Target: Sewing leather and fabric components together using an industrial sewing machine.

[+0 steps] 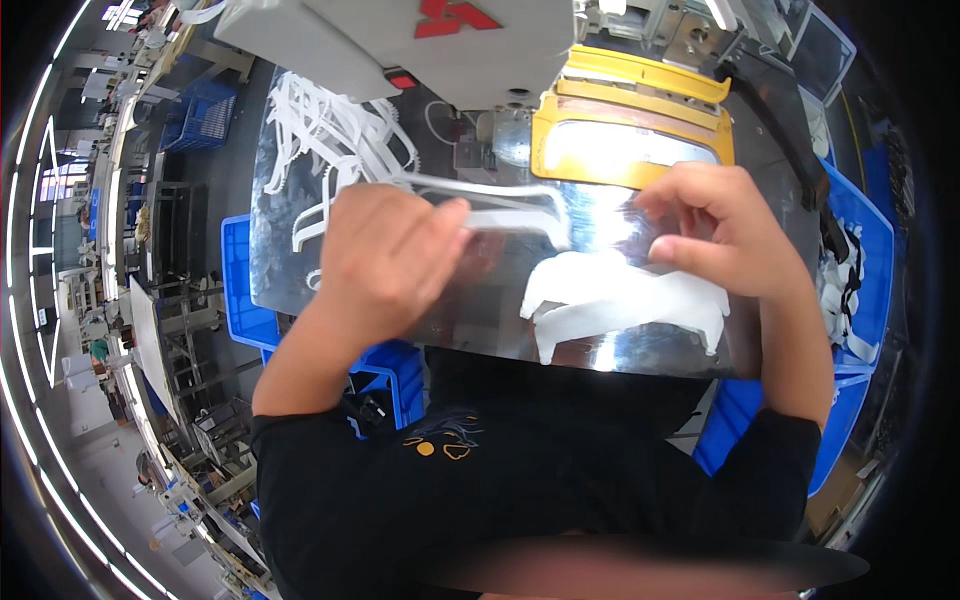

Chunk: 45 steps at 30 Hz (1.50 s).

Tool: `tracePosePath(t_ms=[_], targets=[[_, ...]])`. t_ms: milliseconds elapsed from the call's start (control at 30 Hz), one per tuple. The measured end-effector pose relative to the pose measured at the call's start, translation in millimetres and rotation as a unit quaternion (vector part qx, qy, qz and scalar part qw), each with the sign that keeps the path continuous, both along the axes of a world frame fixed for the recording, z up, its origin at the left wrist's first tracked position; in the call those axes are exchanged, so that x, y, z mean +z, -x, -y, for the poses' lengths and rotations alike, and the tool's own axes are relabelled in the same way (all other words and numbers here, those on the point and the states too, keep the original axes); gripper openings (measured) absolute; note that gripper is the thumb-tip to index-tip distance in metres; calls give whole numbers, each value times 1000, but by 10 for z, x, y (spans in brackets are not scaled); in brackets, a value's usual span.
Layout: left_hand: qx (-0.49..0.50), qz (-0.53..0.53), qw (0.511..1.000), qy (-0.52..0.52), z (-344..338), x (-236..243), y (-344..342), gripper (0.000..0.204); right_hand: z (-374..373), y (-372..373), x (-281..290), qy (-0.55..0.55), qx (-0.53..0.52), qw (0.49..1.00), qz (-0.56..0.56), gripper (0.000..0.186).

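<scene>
My left hand [385,255] is closed, with a white curved strip [515,220] reaching out to its right, slightly blurred. Its grip on the strip is partly hidden by the back of the hand. My right hand [715,225] is raised over the shiny metal table, fingers curled and thumb apart, holding nothing. Just beyond it lies a yellow frame [640,175] with a bright, glaring opening. Nearer to me, two or so flat white curved pieces [630,300] overlap on the table. A tangled pile of thin white strips [335,135] covers the far left, some reaching under my left hand.
A large grey-white machine head [400,45] overhangs the table's far side. Blue bins [237,280] stand off the left edge, and another blue bin [870,230] with white and black scraps is at the right. A dark bar [780,130] slants along the table's right side.
</scene>
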<state>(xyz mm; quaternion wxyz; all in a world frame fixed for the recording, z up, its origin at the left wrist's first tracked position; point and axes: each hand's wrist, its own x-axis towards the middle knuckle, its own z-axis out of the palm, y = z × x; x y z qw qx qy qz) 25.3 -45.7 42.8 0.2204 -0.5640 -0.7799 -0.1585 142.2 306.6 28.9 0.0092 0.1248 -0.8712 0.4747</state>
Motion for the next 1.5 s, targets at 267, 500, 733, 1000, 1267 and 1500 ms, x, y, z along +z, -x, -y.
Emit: tracePosePath(t_ms=[267,500,733,1000,1267,1500], targets=[[-66,-55,996,-13,-687,-178,-59,35,34,13,121,66,-57,984,154,35],[0,106,992,63,-681,-435,69,49,-657,89,-112,-40,-178,970,162,35],[9,142,986,87,-729,-480,156,56,-709,99,-94,-58,-184,964,182,35],[33,165,978,126,-722,-482,183,64,-723,46,-31,-137,-189,950,209,41],[32,155,979,128,-711,-449,155,66,-668,124,-92,-175,-228,939,189,52],[33,179,975,131,-739,-437,178,65,-717,146,-57,-242,-246,916,206,49]])
